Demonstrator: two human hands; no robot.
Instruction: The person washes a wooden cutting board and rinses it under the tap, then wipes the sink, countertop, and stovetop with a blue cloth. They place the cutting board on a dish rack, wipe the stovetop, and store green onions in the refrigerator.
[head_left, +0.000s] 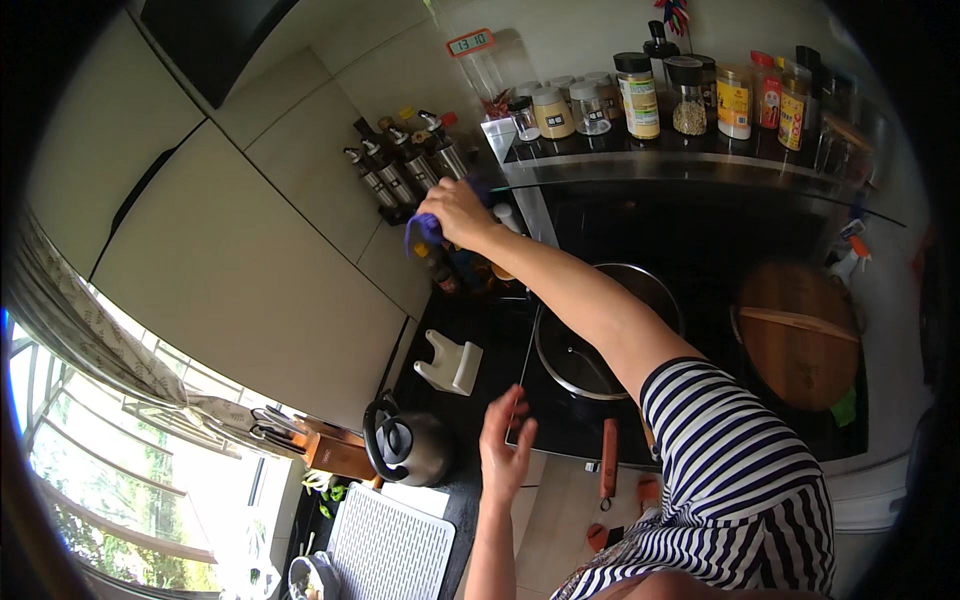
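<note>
My right hand (457, 214) grips a purple cloth (427, 227) up by the left end of the glass panel behind the stove. Its arm reaches across a round pan with a glass lid (574, 367), hiding part of it. The pan's reddish-brown handle (609, 457) points toward me. My left hand (506, 446) hangs over the counter's front edge with fingers apart, holding nothing. Left of it on the black counter are a cream-coloured stand (450, 365) and a steel kettle (420, 446). Behind my right hand stand several steel-and-glass oil dispensers (416, 169).
Spice jars (553, 112) line the shelf above the stove (705, 420). At right lies a wooden lid (799, 352). Sauce bottles (442, 274) crowd the back corner. A knife block (337, 454) and a slatted drying mat (394, 547) are at lower left, beneath a wall cabinet (247, 270).
</note>
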